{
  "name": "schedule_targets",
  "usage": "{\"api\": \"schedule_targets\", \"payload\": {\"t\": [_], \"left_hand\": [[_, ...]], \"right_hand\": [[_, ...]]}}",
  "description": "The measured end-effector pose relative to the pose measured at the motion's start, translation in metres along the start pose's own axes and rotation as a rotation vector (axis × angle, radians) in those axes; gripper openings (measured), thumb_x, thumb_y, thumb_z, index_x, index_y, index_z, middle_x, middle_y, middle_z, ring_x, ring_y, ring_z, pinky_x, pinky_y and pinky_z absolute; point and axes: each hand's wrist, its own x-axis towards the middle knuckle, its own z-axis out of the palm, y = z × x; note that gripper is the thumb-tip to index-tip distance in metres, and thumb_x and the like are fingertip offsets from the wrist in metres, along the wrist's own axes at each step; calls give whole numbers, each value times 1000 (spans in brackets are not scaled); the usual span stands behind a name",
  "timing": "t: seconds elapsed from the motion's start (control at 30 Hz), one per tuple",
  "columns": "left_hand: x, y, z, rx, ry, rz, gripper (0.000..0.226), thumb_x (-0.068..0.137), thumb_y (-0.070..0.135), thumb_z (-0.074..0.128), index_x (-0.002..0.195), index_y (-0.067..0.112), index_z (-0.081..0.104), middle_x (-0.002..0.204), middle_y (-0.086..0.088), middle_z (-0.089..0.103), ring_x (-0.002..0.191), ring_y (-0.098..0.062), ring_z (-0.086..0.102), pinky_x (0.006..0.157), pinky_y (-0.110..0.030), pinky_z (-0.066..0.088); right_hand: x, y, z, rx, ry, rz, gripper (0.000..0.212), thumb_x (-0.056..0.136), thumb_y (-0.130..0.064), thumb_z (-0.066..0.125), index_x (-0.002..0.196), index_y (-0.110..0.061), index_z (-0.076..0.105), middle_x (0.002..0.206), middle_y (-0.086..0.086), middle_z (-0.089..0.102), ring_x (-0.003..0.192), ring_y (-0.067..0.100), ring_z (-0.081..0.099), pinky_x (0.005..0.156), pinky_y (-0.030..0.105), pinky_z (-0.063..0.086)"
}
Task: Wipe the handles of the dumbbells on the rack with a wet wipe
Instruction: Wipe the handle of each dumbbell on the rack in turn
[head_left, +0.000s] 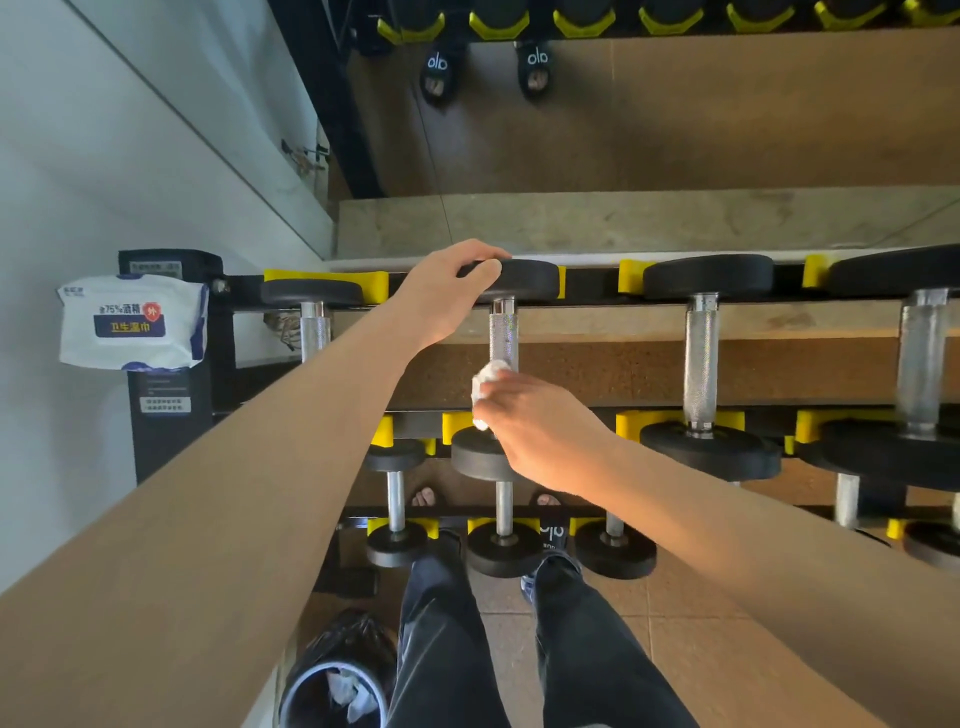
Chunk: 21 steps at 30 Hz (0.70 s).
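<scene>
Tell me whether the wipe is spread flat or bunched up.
Bunched: the wipe shows as a crumpled white wad gripped in the right hand against the handle.

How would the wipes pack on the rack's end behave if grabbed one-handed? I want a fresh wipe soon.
The wipes pack looks like a soft film pouch, so it would probably flex and crumple. It seems light for its size. It overhangs the rack post, so a push might tip it off.
</scene>
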Motion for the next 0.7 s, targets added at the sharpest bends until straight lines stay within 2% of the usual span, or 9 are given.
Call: {"api": "schedule_targets", "payload": {"t": [0.07, 0.13, 0.23, 0.3, 0.43, 0.53, 0.6, 0.63, 0.7], "left_hand": [[0, 0, 1, -18, 1, -8, 32, 105, 33, 42, 132, 30, 59, 113, 9, 61, 87, 0, 52, 69, -15, 38], [-1, 0, 1, -39, 11, -18, 31, 105, 34, 43, 131, 31, 60, 111, 9, 62, 86, -1, 53, 69, -17, 40], [-1, 0, 2, -37, 9, -17, 32, 105, 33, 43, 132, 31, 59, 114, 10, 61, 92, 1, 53, 72, -15, 39], [-1, 1, 2, -26, 5, -16, 32, 105, 33, 42, 132, 31, 59, 115, 11, 60, 91, 2, 52, 72, -14, 37], [-1, 1, 2, -18, 16, -19, 32, 105, 34, 42, 131, 31, 60, 114, 11, 60, 87, 0, 52, 68, -16, 37], [-1, 0, 4, -3, 11, -11, 32, 105, 32, 42, 132, 29, 59, 116, 10, 59, 93, -2, 51, 71, -13, 36], [-1, 1, 3, -7, 8, -9, 32, 105, 31, 41, 132, 28, 58, 116, 10, 60, 95, -2, 51, 72, -13, 36], [-1, 1, 2, -14, 7, -9, 32, 105, 31, 41, 133, 28, 58, 117, 10, 60, 97, -3, 51, 73, -13, 36], [-2, 2, 1, -13, 5, -5, 32, 105, 31, 41, 133, 28, 58, 118, 11, 60, 102, -5, 51, 74, -12, 35]], "right_hand": [[-13, -3, -15, 416, -71, 183, 26, 99, -14, 42, 116, -16, 62, 95, 5, 67, 72, 16, 64, 65, 33, 55], [-19, 6, -30, 748, 70, 481, 31, 102, -13, 37, 124, -13, 59, 95, 3, 66, 68, 19, 62, 58, 26, 50], [-18, 27, -38, 762, 541, 955, 31, 103, -11, 36, 127, -8, 56, 104, 3, 59, 80, 11, 52, 55, 6, 38], [-8, 29, -27, 769, 511, 1106, 29, 103, -15, 39, 125, -8, 57, 105, 2, 59, 87, 8, 51, 58, 9, 34], [17, -4, 5, 1084, 200, 1158, 28, 100, -13, 42, 118, -6, 63, 97, 8, 65, 74, 15, 59, 58, 25, 44], [14, -10, 3, 1194, 295, 1202, 22, 97, -9, 43, 107, -9, 63, 90, 7, 62, 78, 20, 58, 70, 30, 45], [6, -8, -3, 1334, 433, 1122, 20, 93, -13, 44, 93, -14, 64, 82, 3, 61, 80, 22, 58, 76, 36, 46], [4, -8, -5, 1288, 482, 1044, 23, 93, -13, 42, 95, -14, 65, 85, 2, 62, 81, 20, 59, 78, 36, 48], [6, -14, -16, 937, 498, 805, 28, 99, -9, 40, 114, -13, 63, 96, -2, 62, 83, 10, 59, 81, 31, 51]]}}
